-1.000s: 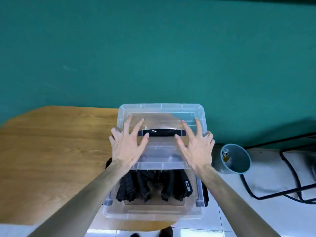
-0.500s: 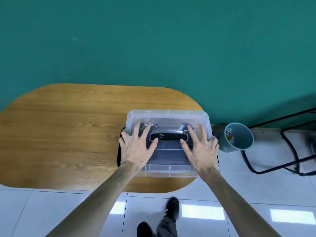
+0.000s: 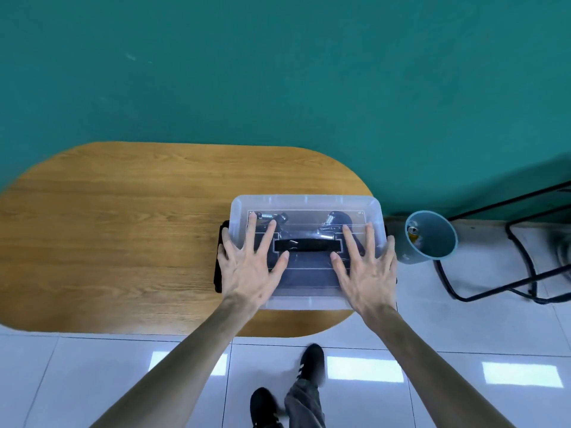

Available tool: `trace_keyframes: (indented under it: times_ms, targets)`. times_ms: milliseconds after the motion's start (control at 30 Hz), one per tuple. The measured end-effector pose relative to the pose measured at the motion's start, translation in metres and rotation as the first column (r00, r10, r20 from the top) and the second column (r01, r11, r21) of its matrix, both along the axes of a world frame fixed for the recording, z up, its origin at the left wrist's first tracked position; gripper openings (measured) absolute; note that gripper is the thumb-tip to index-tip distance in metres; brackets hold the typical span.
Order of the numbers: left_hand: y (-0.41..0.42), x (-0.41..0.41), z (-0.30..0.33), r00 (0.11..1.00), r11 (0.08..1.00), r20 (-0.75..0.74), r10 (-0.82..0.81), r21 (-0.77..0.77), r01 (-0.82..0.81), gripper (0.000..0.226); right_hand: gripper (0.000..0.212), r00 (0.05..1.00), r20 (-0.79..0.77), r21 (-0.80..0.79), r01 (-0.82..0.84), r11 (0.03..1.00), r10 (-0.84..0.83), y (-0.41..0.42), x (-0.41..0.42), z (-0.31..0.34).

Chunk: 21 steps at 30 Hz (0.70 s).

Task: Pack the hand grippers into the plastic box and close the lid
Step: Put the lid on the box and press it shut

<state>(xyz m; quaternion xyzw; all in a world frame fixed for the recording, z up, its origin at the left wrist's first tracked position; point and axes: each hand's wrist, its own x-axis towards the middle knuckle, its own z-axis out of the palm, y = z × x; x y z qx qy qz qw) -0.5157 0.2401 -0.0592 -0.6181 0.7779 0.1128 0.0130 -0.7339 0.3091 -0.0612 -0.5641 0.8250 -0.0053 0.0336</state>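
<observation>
Oval wooden table (image 3: 123, 236) fills left + centre, against teal wall (image 3: 278, 72); black side latch (image 3: 220, 267) of the box shows at its left end, just beside L hand's little finger; L hand (image 3: 250, 273) lies flat, palm down, on left part of the clear lid (image 3: 306, 202), fingers straight + spread, gripping nothing; clear plastic box (image 3: 309, 302) sits on right end of table near its front edge, lid down on top of it; black carry handle (image 3: 306, 244) lies across lid centre, btw the two thumbs; hand grippers (image 3: 335, 222) seen thru the lid inside box, metal springs + black handles toward far side, exact count cannot tell; R hand (image 3: 367, 273) flat on right part of lid, fingers straight + spread, also holding nothing; white tiled floor (image 3: 463, 335) below, w/ person's black shoe (image 3: 312, 362) + grey trouser leg (image 3: 304, 403) under front edge of table; blue-grey bin (image 3: 432, 239) on floor just right of table, a can (image 3: 412, 230) inside it; black metal frame (image 3: 525, 261) at far right.
</observation>
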Motion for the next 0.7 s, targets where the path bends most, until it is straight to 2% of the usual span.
trace_keyframes:
  times_ms: [167,300,367,500,600,700]
  targets:
    - [-0.004,0.003,-0.001,0.998,1.000,-0.058,0.001,0.004,-0.001,0.069,0.069,0.998,0.056,0.061,-0.015,0.998,0.012,-0.002,-0.003,0.006]
    - [-0.011,0.010,-0.004,0.977,0.987,-0.140,0.162,0.038,-0.158,0.074,0.065,0.973,0.229,-0.025,0.036,0.999,-0.029,-0.005,-0.015,0.006]
    - [-0.020,0.017,-0.006,0.972,0.982,-0.141,0.186,0.064,-0.178,0.083,0.068,0.943,0.328,-0.040,0.082,0.996,-0.064,-0.006,-0.029,0.006]
    - [-0.032,0.027,-0.003,0.944,0.975,-0.263,0.198,0.148,-0.163,0.089,0.075,0.822,0.530,0.014,0.234,0.972,-0.206,-0.008,-0.046,0.009]
    - [-0.027,0.029,0.004,0.924,0.968,-0.317,0.212,0.201,-0.153,0.082,0.077,0.777,0.593,0.020,0.250,0.968,-0.213,-0.008,-0.046,0.011]
    - [-0.027,0.035,0.006,0.874,0.956,-0.413,0.255,0.246,-0.163,0.075,0.077,0.770,0.595,0.025,0.270,0.963,-0.232,-0.009,-0.046,0.012]
